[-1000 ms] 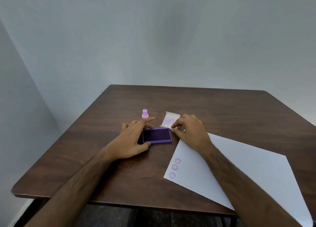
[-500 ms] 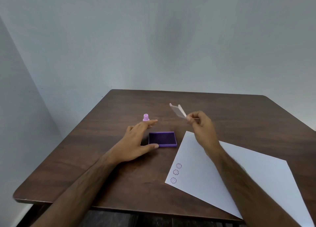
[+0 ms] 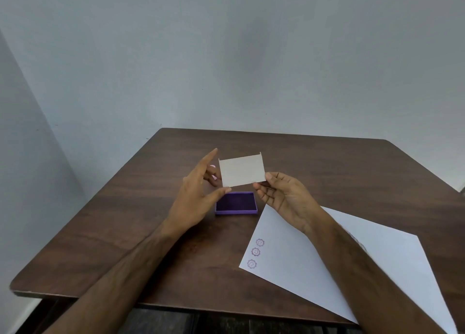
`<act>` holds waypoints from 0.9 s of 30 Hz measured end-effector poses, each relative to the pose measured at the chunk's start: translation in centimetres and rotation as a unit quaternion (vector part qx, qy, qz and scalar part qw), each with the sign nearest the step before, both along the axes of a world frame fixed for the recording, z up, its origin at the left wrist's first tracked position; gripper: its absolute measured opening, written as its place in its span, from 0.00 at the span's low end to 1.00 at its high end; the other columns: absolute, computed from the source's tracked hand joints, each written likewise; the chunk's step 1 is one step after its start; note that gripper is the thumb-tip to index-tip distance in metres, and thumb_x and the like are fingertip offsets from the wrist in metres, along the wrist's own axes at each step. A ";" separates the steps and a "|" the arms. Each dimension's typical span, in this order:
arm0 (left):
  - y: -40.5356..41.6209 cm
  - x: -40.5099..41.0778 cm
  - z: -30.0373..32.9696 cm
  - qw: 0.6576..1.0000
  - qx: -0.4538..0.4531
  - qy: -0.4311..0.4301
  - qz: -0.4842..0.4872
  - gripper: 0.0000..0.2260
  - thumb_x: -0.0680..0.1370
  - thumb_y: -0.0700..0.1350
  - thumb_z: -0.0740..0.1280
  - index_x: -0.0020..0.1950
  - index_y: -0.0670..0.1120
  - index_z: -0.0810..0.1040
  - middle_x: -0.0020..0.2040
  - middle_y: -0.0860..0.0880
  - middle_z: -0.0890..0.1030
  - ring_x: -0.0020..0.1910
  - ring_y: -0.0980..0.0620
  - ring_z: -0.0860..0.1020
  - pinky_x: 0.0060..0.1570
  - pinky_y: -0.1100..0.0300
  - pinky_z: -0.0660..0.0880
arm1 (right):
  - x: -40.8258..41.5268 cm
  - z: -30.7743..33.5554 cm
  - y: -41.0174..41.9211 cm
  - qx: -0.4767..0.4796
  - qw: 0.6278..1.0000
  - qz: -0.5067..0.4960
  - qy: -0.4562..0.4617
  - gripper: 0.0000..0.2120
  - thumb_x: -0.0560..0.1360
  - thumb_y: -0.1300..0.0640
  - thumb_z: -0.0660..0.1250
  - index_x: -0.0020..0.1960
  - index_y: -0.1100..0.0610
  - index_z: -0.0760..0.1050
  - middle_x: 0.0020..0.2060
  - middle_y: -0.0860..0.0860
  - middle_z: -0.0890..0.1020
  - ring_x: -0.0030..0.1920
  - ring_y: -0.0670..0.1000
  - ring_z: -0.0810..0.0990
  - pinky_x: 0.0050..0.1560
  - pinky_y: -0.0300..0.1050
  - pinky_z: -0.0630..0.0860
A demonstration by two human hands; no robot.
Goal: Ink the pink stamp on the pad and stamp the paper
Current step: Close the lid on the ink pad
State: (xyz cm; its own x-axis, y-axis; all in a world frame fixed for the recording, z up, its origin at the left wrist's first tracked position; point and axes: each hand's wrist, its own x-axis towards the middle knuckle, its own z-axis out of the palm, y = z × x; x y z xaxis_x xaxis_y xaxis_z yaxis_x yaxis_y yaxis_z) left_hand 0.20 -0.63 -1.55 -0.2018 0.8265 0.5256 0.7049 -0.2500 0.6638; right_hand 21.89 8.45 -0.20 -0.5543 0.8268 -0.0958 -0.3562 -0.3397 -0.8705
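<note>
Your left hand and the lid hide nearly all of the stamp; the paper runs off the frame's lower right.

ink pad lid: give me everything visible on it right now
The lid is a thin, pale translucent-looking rectangle, likely plastic, with short raised lips at its two top corners. It is off the purple ink pad and held upright in the air above it, broad face toward the camera. The left hand pinches its lower left corner; the right hand pinches its lower right edge. Nothing else touches it.
</note>
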 end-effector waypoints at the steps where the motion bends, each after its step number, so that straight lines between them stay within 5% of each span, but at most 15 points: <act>1: 0.0 -0.1 0.0 1.000 -0.003 0.009 0.006 0.39 0.72 0.46 0.77 0.79 0.53 0.61 0.52 0.59 0.77 0.51 0.65 0.76 0.45 0.79 0.69 | -0.1 -0.1 0.0 -0.001 1.000 0.000 -0.007 0.10 0.80 0.61 0.65 0.60 0.62 0.78 0.52 0.58 0.86 0.48 0.52 0.87 0.47 0.42 0.83; 7: 0.0 -0.4 0.0 0.999 -0.010 0.039 0.005 0.33 0.71 0.48 0.78 0.74 0.54 0.69 0.54 0.57 0.76 0.52 0.69 0.74 0.45 0.80 0.69 | -0.1 0.0 0.0 0.106 0.990 -0.008 -0.093 0.09 0.81 0.61 0.65 0.60 0.58 0.76 0.52 0.55 0.87 0.48 0.52 0.87 0.46 0.41 0.83; 10: -0.2 -0.8 0.2 0.999 -0.027 0.034 -0.004 0.31 0.71 0.48 0.79 0.71 0.53 0.72 0.52 0.61 0.76 0.52 0.68 0.74 0.46 0.80 0.69 | 0.4 0.2 0.1 0.258 0.946 -0.011 -0.194 0.16 0.81 0.59 0.65 0.68 0.52 0.72 0.52 0.51 0.86 0.50 0.51 0.87 0.51 0.42 0.83; 13: -0.6 -1.4 0.4 0.998 -0.048 0.021 -0.019 0.29 0.70 0.48 0.79 0.69 0.53 0.74 0.52 0.62 0.77 0.53 0.66 0.75 0.47 0.77 0.70 | 0.6 0.3 0.3 0.341 0.902 -0.015 -0.263 0.22 0.79 0.52 0.68 0.72 0.46 0.70 0.51 0.43 0.84 0.51 0.43 0.85 0.47 0.33 0.80; 16: -1.0 -1.9 0.4 0.996 -0.073 0.028 -0.037 0.28 0.69 0.52 0.80 0.66 0.60 0.75 0.55 0.61 0.77 0.54 0.60 0.75 0.54 0.63 0.72 | 0.8 0.2 0.8 0.414 0.844 -0.010 -0.342 0.31 0.72 0.46 0.75 0.72 0.44 0.69 0.57 0.40 0.79 0.54 0.44 0.81 0.49 0.35 0.79; 20: -1.2 -2.1 0.3 0.991 -0.117 0.047 -0.045 0.28 0.68 0.56 0.79 0.66 0.61 0.75 0.60 0.57 0.74 0.58 0.57 0.72 0.65 0.42 0.68 | 1.2 0.1 1.0 0.461 0.810 0.032 -0.361 0.28 0.67 0.48 0.80 0.66 0.45 0.76 0.60 0.40 0.76 0.56 0.45 0.79 0.55 0.44 0.82; 27: -1.1 -2.2 -0.4 0.985 -0.132 0.103 -0.025 0.25 0.70 0.60 0.75 0.65 0.62 0.75 0.60 0.60 0.70 0.58 0.59 0.70 0.62 0.48 0.61 | 1.0 -0.5 1.0 0.499 0.767 0.029 -0.401 0.28 0.69 0.47 0.78 0.67 0.50 0.76 0.60 0.45 0.78 0.55 0.45 0.79 0.58 0.48 0.80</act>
